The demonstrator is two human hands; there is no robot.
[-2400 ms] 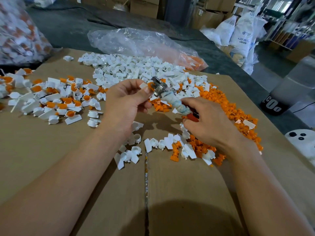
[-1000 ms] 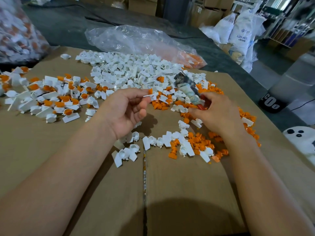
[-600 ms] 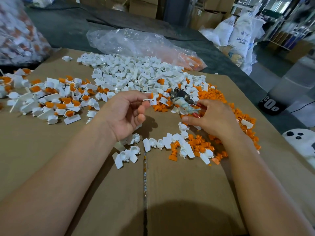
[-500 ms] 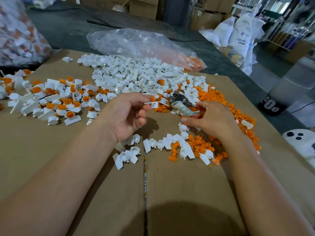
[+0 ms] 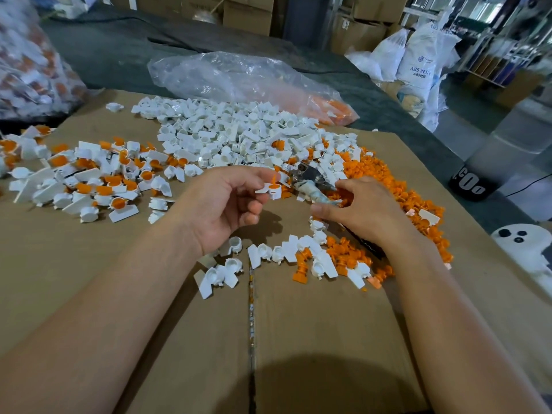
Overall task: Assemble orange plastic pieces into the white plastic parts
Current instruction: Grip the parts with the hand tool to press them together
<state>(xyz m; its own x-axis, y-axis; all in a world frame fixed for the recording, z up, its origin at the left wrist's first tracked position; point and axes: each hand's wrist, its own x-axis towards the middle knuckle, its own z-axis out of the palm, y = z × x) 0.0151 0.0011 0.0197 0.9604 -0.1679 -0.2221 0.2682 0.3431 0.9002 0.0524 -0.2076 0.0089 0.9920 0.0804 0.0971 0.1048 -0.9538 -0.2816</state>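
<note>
My left hand [image 5: 222, 204] pinches a white part [image 5: 270, 189] with an orange piece standing in its top, held above the cardboard. My right hand [image 5: 363, 213] grips a metal tool with a tape-wrapped handle [image 5: 310, 186], its head pointing left and away toward the white part, a short gap between them. Loose white parts [image 5: 239, 135] form a big heap behind the hands. Loose orange pieces [image 5: 385, 180] spread along the right. Assembled white-and-orange parts [image 5: 98, 177] lie in a pile to the left.
The work surface is flattened cardboard [image 5: 313, 339] with a seam down the middle. A small cluster of white and orange bits [image 5: 298, 258] lies just below my hands. A clear plastic bag [image 5: 239, 79] lies behind the heap, another full bag [image 5: 30, 64] at far left.
My right hand lowered the tool from upright over the heap to a flat angle near the cardboard. My left hand kept its pinch on the white part and drifted slightly down.
</note>
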